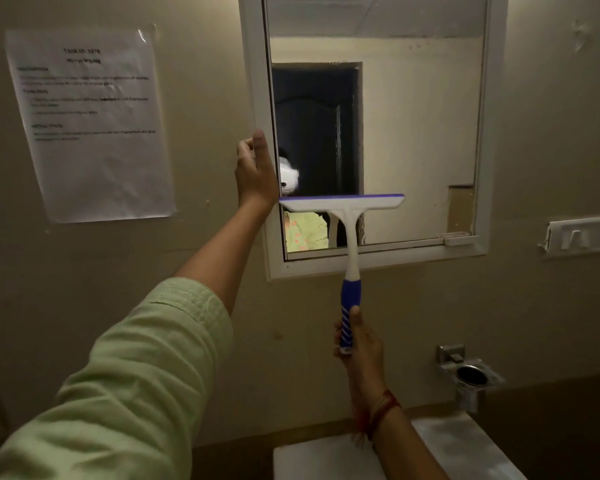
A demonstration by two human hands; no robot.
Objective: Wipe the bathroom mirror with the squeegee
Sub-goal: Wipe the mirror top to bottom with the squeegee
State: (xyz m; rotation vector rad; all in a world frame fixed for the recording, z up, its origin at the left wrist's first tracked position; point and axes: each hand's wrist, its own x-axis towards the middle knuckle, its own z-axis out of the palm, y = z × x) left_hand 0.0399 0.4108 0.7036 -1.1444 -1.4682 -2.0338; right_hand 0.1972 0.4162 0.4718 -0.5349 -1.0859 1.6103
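A white-framed mirror (420, 133) hangs on the beige wall. My left hand (255, 169) grips the left side of the mirror frame at mid height. A white squeegee (342, 202) with a blue blade edge and a blue striped handle lies flat against the lower part of the glass, its blade level. My right hand (359, 337) is closed around the bottom of that handle, below the frame. The glass reflects a dark doorway and part of a person in green.
A printed paper sheet (90, 123) is taped to the wall at the left. A switch plate (582, 233) sits at the right. A metal holder (470, 375) is fixed below it, and a white basin ledge (465, 445) lies at the bottom.
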